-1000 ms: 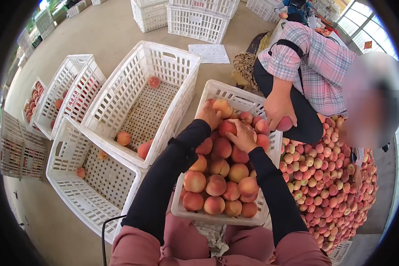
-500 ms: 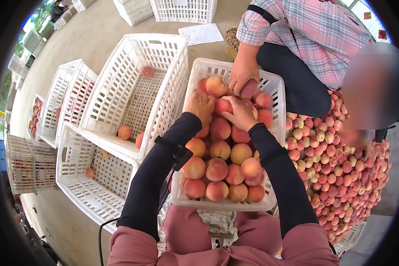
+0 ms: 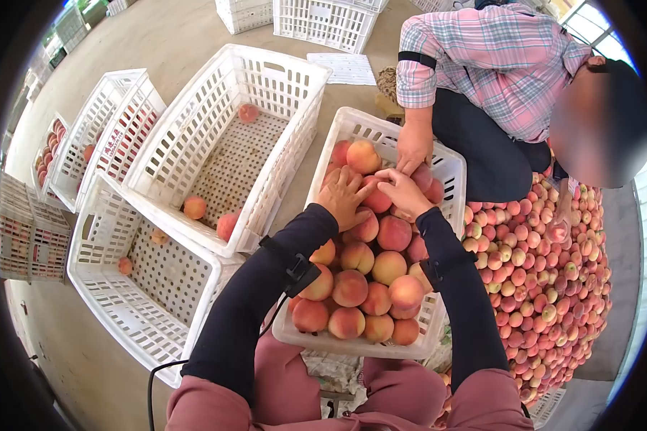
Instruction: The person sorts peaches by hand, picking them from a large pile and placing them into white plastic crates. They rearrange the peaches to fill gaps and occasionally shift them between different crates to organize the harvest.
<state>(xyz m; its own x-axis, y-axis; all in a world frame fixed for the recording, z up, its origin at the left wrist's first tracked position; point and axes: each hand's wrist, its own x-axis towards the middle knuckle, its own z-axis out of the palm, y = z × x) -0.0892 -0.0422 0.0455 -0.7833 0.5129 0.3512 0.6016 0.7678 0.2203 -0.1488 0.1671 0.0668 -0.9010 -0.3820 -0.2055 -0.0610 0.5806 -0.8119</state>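
Note:
A white plastic crate (image 3: 438, 332) full of peaches (image 3: 350, 288) stands before me, over my knees. My left hand (image 3: 343, 198) lies on the peaches toward the crate's left side, fingers spread. Close beside it, my right hand (image 3: 404, 192) has its fingers bent on a reddish peach (image 3: 377, 200) between my two hands; its fingertips are partly hidden. An orange-yellow peach (image 3: 364, 156) sits just beyond my fingers. A co-worker's hand (image 3: 415, 147) reaches into the same crate at the far right, touching peaches beside my right hand.
Left of me, a large white crate (image 3: 273, 194) and a lower crate (image 3: 212, 276) each hold a few peaches. More crates (image 3: 323, 25) stand farther back. On the right a co-worker (image 3: 482, 79) sits by a big heap of peaches (image 3: 546, 287), the other hand at the heap.
My left hand has moved inward from the crate's left edge onto the peaches, its fingers spreading. My right hand stays close to the reddish peach. The view has shifted slightly.

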